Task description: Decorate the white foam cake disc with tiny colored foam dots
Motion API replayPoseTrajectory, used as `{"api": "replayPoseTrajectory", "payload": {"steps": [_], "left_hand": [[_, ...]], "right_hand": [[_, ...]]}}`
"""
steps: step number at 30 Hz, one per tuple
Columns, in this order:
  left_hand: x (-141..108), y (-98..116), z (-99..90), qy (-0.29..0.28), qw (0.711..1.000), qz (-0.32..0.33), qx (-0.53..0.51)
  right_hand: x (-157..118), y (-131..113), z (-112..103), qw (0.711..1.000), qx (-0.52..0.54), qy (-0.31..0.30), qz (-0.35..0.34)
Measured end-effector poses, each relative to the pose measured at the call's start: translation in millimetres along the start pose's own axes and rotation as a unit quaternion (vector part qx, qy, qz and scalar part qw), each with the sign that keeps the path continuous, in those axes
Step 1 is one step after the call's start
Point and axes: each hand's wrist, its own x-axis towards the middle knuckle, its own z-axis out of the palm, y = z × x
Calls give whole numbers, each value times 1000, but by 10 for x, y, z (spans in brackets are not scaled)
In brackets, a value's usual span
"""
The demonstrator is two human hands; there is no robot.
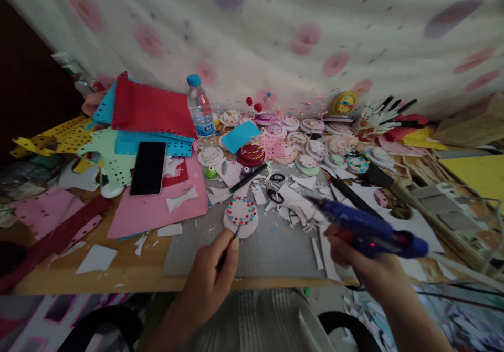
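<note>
Near the front edge of the grey mat (268,260), a white round piece (248,231) carries a ring of small red and blue stars (241,211). My left hand (220,263) pinches a thin dark tool (236,232), whose tip touches or is very close to the lower edge of the ring. On the right, my right hand (354,255) is wrapped round a blue glue gun (366,228) with a small red light. The gun is raised above the paper scraps, its nozzle pointing left, apart from the white piece.
Decorated discs (252,154) crowd the back, beside a water bottle (201,113). A phone (148,168) lies on pink sheets (181,213) at the left. Scissors (275,195), a black pen (248,179) and white scraps (295,205) lie mid-table. Wooden sticks and a pen holder stand right.
</note>
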Motion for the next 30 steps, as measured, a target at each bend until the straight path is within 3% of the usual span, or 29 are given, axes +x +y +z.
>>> {"api": "replayPoseTrajectory", "payload": {"steps": [4, 8, 15, 30], "left_hand": [[12, 83, 0, -22, 998, 36, 40], [6, 93, -16, -26, 994, 73, 77], [-6, 84, -16, -20, 983, 141, 117], [0, 96, -11, -31, 980, 141, 139]], "right_hand": [[-107, -265, 239, 991, 18, -132, -33], [-80, -370, 289, 984, 22, -163, -62], [-96, -427, 254, 983, -44, -160, -76], [-124, -363, 235, 983, -59, -163, -63]]}}
